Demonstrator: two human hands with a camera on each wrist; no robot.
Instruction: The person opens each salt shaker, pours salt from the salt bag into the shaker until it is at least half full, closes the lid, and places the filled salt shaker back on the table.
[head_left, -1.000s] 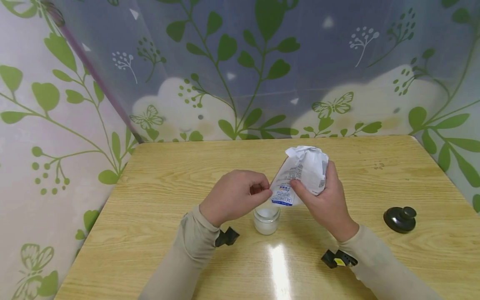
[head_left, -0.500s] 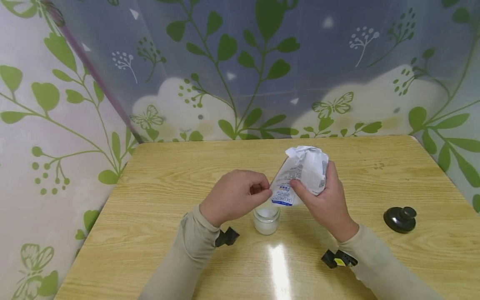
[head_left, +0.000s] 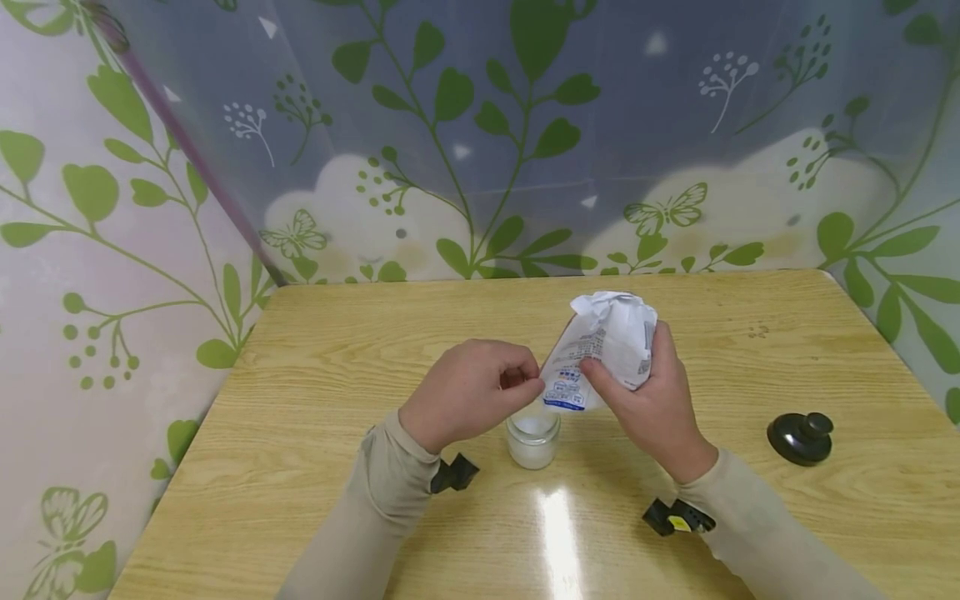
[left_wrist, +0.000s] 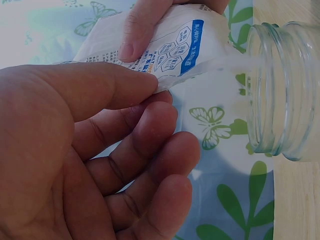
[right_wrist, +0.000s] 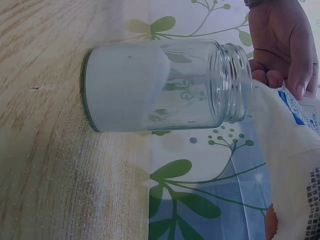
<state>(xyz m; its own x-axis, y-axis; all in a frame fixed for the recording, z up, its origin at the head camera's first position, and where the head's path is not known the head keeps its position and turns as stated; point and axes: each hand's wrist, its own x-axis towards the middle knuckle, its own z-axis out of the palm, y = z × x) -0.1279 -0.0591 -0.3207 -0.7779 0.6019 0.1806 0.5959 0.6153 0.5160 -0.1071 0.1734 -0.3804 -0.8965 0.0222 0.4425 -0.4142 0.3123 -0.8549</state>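
A white plastic bag [head_left: 611, 342] with blue print is tipped down over a glass jar [head_left: 532, 452]. My right hand [head_left: 660, 408] grips the bag's side, thumb across its front. Thumb and index finger of my left hand [head_left: 472, 387] pinch the bag's lower corner, the other fingers loosely bent, as the left wrist view shows. A pale streak runs from the bag's opening to the jar's mouth in that view. The jar stands upright and uncapped. In the right wrist view, white granules [right_wrist: 125, 85] fill more than half of it, their surface sloping.
A black round lid with a knob [head_left: 801, 439] lies at the right of the wooden table [head_left: 337, 325]. Fine white grains [right_wrist: 100, 185] are scattered on the wood beside the jar. A patterned wall covering [head_left: 510, 183] rises behind the table's far edge.
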